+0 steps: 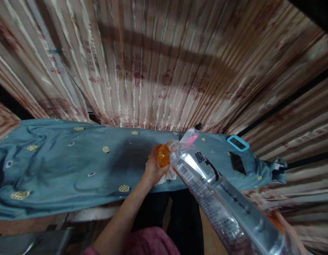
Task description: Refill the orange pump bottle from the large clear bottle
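My left hand (152, 169) grips a small orange translucent container (164, 156) above the blue-grey patterned cloth (73, 166), with a white tissue (166, 177) under the hand. A large clear plastic water bottle (211, 191) with a barcode label runs from the lower right up to the container, its open mouth tilted against the container's top. My right hand is mostly out of frame; only a bit of arm (286, 226) shows beside the bottle's base, so its grip cannot be seen.
A small spray bottle with a pink label (192, 136) stands behind the container. A teal-framed digital timer (238, 142) and a dark phone (237, 163) lie on the cloth to the right. A striped curtain (158, 63) hangs behind the table.
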{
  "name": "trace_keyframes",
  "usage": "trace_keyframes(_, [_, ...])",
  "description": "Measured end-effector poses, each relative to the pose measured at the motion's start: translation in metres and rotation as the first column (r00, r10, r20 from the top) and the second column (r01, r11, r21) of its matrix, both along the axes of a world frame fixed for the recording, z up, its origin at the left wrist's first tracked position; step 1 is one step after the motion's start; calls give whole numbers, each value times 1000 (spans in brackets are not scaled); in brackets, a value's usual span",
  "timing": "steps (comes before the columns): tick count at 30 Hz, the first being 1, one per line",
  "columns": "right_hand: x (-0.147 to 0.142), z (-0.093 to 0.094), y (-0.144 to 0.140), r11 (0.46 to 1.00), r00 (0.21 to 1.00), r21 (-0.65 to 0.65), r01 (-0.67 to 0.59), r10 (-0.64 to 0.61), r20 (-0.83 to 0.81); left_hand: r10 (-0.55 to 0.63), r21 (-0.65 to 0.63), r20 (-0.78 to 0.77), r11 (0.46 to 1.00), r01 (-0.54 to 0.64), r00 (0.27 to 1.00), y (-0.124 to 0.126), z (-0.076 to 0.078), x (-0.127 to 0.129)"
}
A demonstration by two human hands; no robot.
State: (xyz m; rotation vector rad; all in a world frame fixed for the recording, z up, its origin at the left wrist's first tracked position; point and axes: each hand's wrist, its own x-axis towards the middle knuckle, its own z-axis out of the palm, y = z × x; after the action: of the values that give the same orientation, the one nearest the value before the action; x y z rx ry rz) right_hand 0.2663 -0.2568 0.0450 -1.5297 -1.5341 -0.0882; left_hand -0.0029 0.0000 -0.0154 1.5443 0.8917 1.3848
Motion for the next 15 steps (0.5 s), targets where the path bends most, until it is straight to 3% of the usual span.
trace_keyframes(3, [13,16,9,999,1000,-37,-8,8,-1,-1,-16,3,1000,1,1000,1,-2,1])
trace_keyframes(9, [67,48,35,990,998,-130,-45,49,31,-13,-26,20,1000,14,1000,0,-2,1])
trace_keyframes(12, [53,41,32,995,992,-71,-77,84,92,-32,-11,48,999,33,998,0,0,1])
trace_keyframes(15, [15,29,17,999,983,17,-44,40,179,-43,-20,57,999,44,997,0,-2,2])
